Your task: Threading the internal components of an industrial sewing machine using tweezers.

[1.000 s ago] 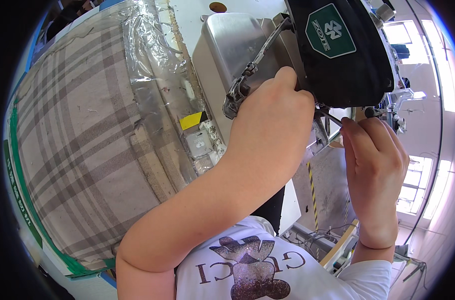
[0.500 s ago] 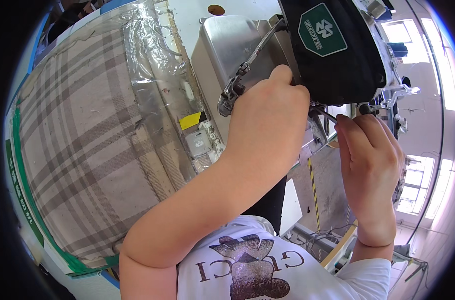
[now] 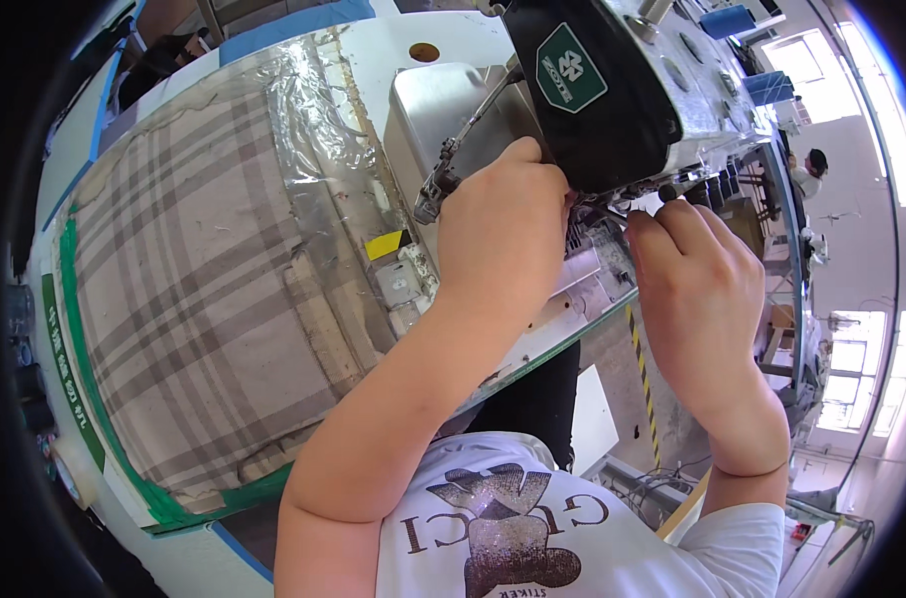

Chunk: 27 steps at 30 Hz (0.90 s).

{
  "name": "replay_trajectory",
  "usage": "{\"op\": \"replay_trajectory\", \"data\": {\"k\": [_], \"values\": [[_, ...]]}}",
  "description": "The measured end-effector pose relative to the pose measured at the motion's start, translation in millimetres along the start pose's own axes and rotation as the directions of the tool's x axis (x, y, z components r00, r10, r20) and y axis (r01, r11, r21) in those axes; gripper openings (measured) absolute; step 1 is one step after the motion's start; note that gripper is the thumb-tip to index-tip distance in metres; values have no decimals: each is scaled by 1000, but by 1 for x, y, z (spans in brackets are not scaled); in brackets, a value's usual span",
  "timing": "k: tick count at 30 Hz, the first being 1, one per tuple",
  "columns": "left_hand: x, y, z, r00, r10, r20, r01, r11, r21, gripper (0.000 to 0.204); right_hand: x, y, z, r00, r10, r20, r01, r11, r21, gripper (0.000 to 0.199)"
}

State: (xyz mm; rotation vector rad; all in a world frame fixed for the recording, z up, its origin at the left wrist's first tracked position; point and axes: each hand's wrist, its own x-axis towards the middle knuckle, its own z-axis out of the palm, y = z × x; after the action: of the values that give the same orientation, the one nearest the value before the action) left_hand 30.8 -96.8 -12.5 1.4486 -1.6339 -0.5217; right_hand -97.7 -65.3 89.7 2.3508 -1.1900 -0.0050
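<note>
A black-fronted sewing machine head [image 3: 597, 135] stands ahead of me, its underside largely hidden. My left hand [image 3: 503, 224] is closed against its left lower side, with curled fingers turned away; what they grip is hidden. Under the machine's right lower edge, my right hand [image 3: 697, 284] pinches a thin, dark metal rod-like tool [image 3: 613, 214]. The tool's tip points left beneath the head, where its contact cannot be seen. A jointed metal arm [image 3: 451, 164] slants down from the machine just beyond my left hand. Part of the machine bed [image 3: 577, 274] shows between both hands.
Checked fabric [image 3: 194, 299] covers the table's left side, edged by clear plastic film [image 3: 323, 130]. Behind my left hand is a silver metal cover [image 3: 438, 100]. A yellow-and-black floor strip [image 3: 644, 384] runs below the table edge. Another person [image 3: 809, 174] is far right.
The view has shifted, so the machine and both hands appear farther left and more of the machine's top and bed shows. Both hands keep nearly the same places at the machine.
</note>
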Motion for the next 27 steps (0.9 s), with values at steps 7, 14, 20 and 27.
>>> {"op": "replay_trajectory", "data": {"k": [7, 14, 20, 27], "values": [[1, 5, -1, 999, -51, 12, 50, 998, 34, 8, -3, 4, 0, 999, -28, -42, 27, 1000, -6, 7], [0, -2, 2, 998, -16, -55, 17, 1000, 22, 10, -31, 8, 0, 993, 104, -49, -99, 991, 93, 6], [-2, 0, 0, 979, 28, -202, -27, 1000, 7, 9, -71, 8, 29, 930, 365, -45, -298, 820, 489, 13], [-3, 5, -5, 968, -119, -220, 83, 983, -163, 6, -77, -6, 80, 844, 536, 34, -295, 411, 863, 16]]}}
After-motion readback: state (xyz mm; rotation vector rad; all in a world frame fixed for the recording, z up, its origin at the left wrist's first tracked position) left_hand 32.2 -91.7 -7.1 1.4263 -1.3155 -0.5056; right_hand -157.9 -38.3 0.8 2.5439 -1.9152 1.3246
